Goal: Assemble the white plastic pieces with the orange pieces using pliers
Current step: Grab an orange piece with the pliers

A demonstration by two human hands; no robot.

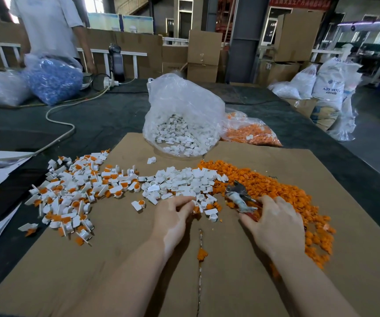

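Near the cardboard sheet's (264, 259) middle, the left hand (173, 216) pinches a piece at the white pieces' (184, 181) near edge; the right hand (276, 223), curled around the pliers (239, 197), points them away-left across the orange pieces (282, 193).

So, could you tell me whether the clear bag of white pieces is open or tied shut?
Open. The clear bag gapes toward the camera, and the loose white pieces inside show directly through its mouth.
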